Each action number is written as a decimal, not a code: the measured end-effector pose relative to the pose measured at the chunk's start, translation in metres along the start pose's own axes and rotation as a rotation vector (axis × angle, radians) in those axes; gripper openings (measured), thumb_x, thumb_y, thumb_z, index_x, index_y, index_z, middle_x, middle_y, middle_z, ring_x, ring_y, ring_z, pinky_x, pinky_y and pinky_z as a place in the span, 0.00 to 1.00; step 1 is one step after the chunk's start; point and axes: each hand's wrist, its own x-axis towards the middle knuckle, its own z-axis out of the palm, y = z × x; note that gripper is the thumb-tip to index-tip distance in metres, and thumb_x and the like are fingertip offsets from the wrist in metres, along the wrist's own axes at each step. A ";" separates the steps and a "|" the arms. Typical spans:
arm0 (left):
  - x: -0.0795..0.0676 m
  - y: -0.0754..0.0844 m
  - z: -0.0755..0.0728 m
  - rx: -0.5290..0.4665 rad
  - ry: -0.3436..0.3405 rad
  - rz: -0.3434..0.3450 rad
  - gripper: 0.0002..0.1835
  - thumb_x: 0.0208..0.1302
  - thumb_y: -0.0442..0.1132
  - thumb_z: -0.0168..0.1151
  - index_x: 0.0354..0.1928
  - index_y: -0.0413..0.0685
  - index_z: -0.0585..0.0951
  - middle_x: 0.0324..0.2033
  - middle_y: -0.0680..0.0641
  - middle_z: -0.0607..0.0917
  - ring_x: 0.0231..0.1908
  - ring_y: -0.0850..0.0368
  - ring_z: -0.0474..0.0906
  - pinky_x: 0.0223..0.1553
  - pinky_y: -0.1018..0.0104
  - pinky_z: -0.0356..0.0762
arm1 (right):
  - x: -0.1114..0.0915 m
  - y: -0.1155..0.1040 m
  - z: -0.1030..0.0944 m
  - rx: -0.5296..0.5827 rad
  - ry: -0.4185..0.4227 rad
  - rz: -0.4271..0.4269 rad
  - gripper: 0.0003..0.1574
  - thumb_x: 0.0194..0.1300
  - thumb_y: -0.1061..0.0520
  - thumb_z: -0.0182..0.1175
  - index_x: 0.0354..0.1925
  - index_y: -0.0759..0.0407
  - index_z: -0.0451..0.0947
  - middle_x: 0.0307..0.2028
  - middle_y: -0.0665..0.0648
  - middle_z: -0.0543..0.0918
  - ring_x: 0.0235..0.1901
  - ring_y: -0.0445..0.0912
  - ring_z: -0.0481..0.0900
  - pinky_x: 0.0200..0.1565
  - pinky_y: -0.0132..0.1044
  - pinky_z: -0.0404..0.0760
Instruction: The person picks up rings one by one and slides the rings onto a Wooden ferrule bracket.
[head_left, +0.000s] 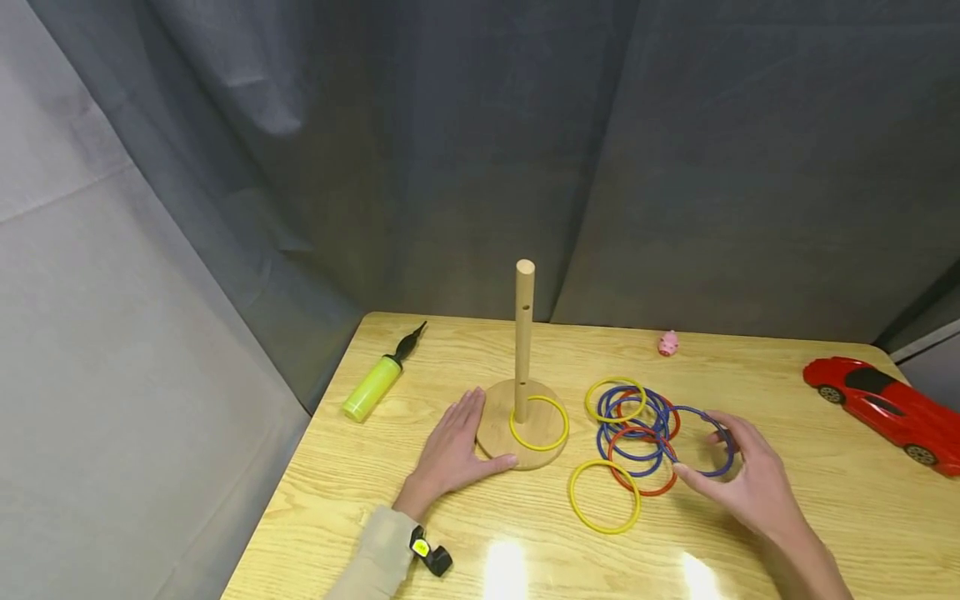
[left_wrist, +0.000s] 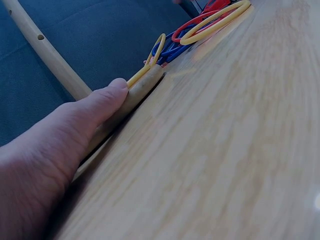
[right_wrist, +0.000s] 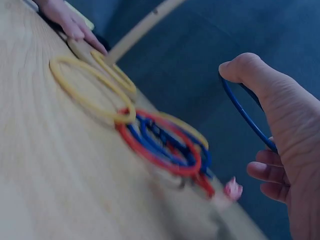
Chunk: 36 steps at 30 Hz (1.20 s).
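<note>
A wooden stand has a round base (head_left: 495, 417) and an upright peg (head_left: 524, 333). My left hand (head_left: 453, 450) lies against the base's left side, fingers straight along the rim. Its thumb (left_wrist: 107, 100) touches the rim in the left wrist view. Lying on the base, a yellow ring (head_left: 567, 425) leans beside the peg, not around it. To the right, my right hand (head_left: 753, 475) pinches a blue ring (right_wrist: 243, 114) between thumb and fingers, raised off the table. Next to it lies a loose pile of blue, red and yellow rings (head_left: 633, 433).
A yellow ring (head_left: 576, 510) lies in front of the pile. At the left back sits a green hand pump (head_left: 372, 388) with a black nozzle. A small pink pig (head_left: 668, 343) stands near the back edge, and a red toy car (head_left: 888, 408) occupies the right side.
</note>
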 end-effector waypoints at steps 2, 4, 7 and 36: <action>0.000 0.001 0.000 -0.001 0.000 -0.001 0.69 0.57 0.88 0.48 0.84 0.44 0.47 0.84 0.46 0.50 0.83 0.50 0.43 0.82 0.53 0.46 | 0.008 -0.011 -0.001 0.035 -0.014 -0.034 0.58 0.35 0.58 0.89 0.66 0.62 0.76 0.42 0.55 0.83 0.43 0.26 0.73 0.46 0.18 0.68; 0.001 0.001 0.000 0.001 -0.002 -0.003 0.69 0.56 0.88 0.47 0.84 0.44 0.46 0.84 0.46 0.49 0.83 0.51 0.42 0.82 0.53 0.45 | 0.017 -0.023 -0.004 0.076 -0.029 -0.070 0.59 0.35 0.60 0.89 0.67 0.62 0.75 0.44 0.55 0.83 0.45 0.27 0.74 0.50 0.15 0.66; 0.002 0.002 0.001 0.004 -0.005 0.001 0.69 0.57 0.88 0.47 0.84 0.45 0.45 0.84 0.46 0.49 0.83 0.51 0.42 0.82 0.53 0.45 | 0.031 -0.039 -0.009 0.110 -0.049 -0.119 0.59 0.35 0.62 0.88 0.67 0.62 0.75 0.47 0.57 0.83 0.48 0.30 0.76 0.52 0.13 0.66; 0.001 0.001 0.001 -0.008 -0.005 -0.009 0.70 0.55 0.88 0.48 0.85 0.45 0.45 0.84 0.46 0.49 0.83 0.52 0.42 0.82 0.53 0.45 | 0.137 -0.197 -0.028 0.213 -0.097 -0.214 0.52 0.44 0.57 0.87 0.67 0.51 0.77 0.53 0.48 0.83 0.50 0.33 0.80 0.45 0.22 0.76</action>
